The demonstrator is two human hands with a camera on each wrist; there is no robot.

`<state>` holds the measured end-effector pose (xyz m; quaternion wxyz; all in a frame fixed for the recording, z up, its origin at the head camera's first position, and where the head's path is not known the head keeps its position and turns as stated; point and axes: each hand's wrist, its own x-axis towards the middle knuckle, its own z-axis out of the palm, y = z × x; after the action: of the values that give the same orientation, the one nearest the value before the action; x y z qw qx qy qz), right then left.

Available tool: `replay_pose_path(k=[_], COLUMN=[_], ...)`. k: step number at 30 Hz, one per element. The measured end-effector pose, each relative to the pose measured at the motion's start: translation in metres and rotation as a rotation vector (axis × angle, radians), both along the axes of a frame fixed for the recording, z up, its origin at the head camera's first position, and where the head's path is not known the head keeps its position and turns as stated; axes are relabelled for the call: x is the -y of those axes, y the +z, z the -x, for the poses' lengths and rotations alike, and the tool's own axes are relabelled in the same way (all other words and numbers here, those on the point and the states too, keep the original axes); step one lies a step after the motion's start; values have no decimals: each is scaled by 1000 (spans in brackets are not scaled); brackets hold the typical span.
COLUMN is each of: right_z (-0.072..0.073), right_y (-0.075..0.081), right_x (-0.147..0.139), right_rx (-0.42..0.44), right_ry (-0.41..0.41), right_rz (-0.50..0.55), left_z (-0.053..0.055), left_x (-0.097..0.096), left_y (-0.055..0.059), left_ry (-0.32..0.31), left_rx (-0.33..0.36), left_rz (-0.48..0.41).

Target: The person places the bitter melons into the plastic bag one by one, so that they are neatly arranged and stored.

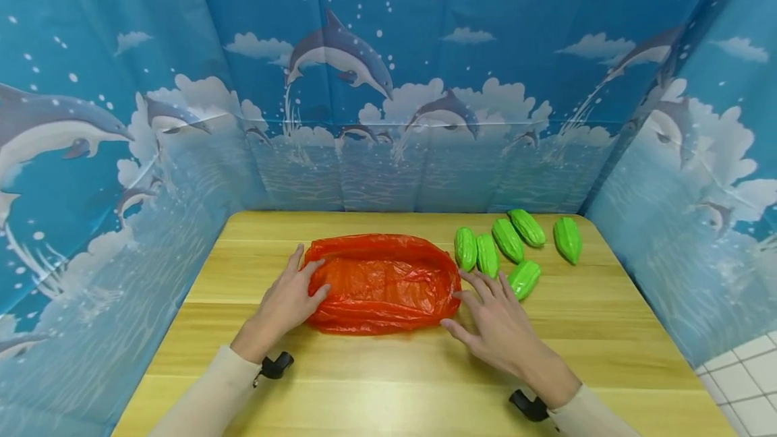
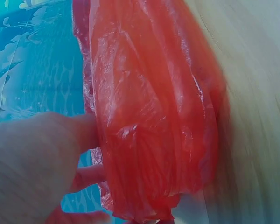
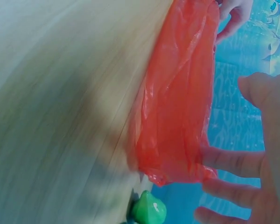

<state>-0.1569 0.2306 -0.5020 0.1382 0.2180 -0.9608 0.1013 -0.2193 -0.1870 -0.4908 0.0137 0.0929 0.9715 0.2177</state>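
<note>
A red plastic bag (image 1: 382, 282) lies spread on the table, its wide mouth facing up and its sides standing as a low crumpled wall. My left hand (image 1: 291, 292) is at the bag's left end, thumb and index finger reaching over the rim into the mouth. In the left wrist view the bag's near wall (image 2: 149, 107) hides the thumb's tip. At the right end, my right hand (image 1: 494, 319) has its fingers spread, with fingertips right at the rim and nothing gripped. Several glossy green ridged vegetables, like short bitter melons (image 1: 507, 240), lie just beyond the right hand.
The wooden table (image 1: 376, 383) ends at a blue dolphin-print curtain (image 1: 388, 167) behind and at both sides. One green bitter melon (image 1: 567, 240) lies apart near the back right corner. White floor tiles (image 1: 746, 369) show at the lower right.
</note>
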Motion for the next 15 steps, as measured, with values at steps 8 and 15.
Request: replay_pose_path(k=[8, 15], right_z=[-5, 10], right_y=[5, 11], right_x=[-12, -35], right_rx=[-27, -176], right_ry=[11, 36], right_rz=[84, 210], left_z=[-5, -2], left_x=[-5, -6], left_y=[0, -1], left_ry=[-51, -74], left_rx=[-10, -18], left_rz=[-5, -24])
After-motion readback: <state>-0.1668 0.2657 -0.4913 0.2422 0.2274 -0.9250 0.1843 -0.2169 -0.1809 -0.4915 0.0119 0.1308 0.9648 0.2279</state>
